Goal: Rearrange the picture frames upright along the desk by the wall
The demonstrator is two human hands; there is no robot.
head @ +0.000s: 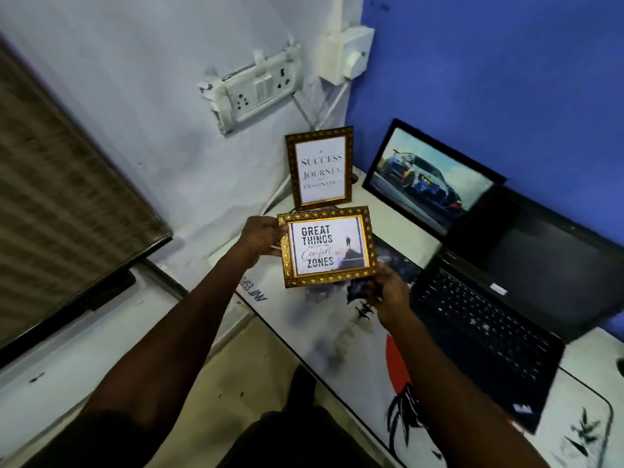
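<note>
A gold-framed picture reading "Great things... comfort zones" [327, 246] is held in the air above the desk's left end. My left hand [260, 239] grips its left edge and my right hand [388, 292] holds its lower right corner. Behind it, a second gold frame with the word "Success" [320, 168] stands upright in the corner against the white wall. To the right, a black-framed car picture [429, 179] leans back against the blue wall.
An open black laptop [499, 298] sits on the printed desk mat [337, 332] to the right of my hands. A socket board [256, 89] and cables hang on the wall above the corner. A dark screen [60, 204] fills the left side.
</note>
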